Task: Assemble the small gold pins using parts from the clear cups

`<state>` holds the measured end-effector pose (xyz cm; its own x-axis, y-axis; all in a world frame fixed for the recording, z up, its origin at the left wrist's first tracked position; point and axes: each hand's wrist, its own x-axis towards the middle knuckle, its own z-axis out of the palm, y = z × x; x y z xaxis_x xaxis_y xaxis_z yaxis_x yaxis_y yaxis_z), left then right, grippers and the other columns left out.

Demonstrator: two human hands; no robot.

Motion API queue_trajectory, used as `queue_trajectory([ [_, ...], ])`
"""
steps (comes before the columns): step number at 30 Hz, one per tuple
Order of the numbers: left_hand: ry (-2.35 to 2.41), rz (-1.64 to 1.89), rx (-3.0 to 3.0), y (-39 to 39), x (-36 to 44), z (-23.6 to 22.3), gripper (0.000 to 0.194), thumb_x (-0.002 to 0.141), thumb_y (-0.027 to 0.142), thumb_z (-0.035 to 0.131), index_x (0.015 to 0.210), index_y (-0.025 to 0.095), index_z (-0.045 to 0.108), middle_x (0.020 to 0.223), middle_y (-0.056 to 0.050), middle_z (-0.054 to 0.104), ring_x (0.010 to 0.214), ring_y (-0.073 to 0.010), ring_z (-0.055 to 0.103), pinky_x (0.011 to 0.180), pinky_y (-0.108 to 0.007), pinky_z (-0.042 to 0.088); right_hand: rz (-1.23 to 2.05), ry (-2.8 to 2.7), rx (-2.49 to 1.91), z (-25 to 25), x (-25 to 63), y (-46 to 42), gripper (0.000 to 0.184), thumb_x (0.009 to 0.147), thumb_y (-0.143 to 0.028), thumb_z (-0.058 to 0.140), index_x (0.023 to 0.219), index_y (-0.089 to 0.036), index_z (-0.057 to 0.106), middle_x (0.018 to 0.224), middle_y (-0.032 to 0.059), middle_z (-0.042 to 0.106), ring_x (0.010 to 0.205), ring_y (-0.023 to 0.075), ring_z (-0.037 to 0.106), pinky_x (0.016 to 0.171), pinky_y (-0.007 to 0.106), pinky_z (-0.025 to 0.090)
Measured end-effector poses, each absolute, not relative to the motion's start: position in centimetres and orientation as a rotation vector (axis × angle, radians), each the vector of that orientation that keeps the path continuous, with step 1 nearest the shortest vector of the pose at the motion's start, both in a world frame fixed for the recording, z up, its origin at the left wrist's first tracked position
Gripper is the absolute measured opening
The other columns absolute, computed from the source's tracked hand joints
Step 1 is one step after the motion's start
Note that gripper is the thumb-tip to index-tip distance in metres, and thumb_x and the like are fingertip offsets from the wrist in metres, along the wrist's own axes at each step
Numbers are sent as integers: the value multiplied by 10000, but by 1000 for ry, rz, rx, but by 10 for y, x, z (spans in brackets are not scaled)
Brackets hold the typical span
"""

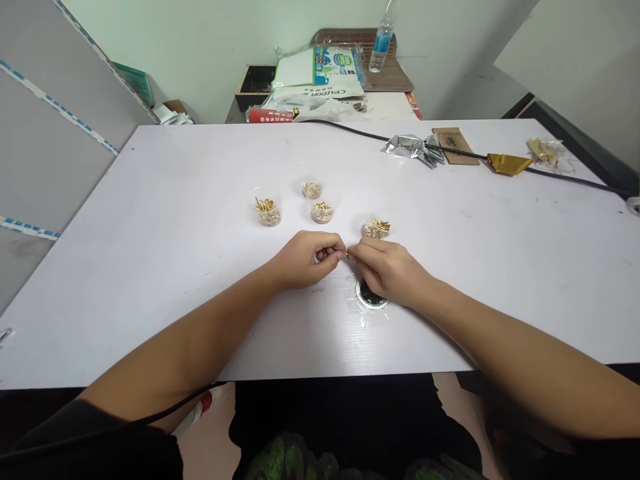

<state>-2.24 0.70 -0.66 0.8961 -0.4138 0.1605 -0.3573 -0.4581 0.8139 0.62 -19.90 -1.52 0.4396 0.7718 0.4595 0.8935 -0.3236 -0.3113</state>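
My left hand point(307, 259) and my right hand point(387, 270) meet fingertip to fingertip over the white table point(150, 253), both pinched on a tiny gold part point(346, 254) between them. Just beyond the right hand sits a small clear cup of gold parts point(376, 229). Three more such cups stand farther back: one at the left point(269, 212), one in the middle point(322, 212) and one behind it point(312, 190). Under my right hand lies a taped-over round hole point(371, 298) in the table.
A black cable point(450, 152) runs across the far right of the table, past a silver foil bag point(415, 148), a brown card point(454, 145) and a gold wrapper point(507, 163). Behind the table stand a water bottle point(383, 37) and packaging point(320, 77).
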Motion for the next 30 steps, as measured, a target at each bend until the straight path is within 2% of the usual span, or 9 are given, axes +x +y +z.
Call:
queue_trajectory([
  [13,-538,-231,1937,11,-21,-3,121,854,221,530,830,132,608,697,8,554,658,-94,493,629,-218,403,-229,-1325,-2067,-12,9,-198,154,958,-122,455,877,-133,586,672,7,512,594,92,452,571,196,374],
  [30,-536,-106,2050,8,-22,-4,83,799,156,514,776,145,594,678,18,563,634,-87,488,605,-203,400,-315,-1338,-2157,-17,4,-197,176,938,-98,404,860,-135,558,685,24,494,606,117,436,570,218,368],
])
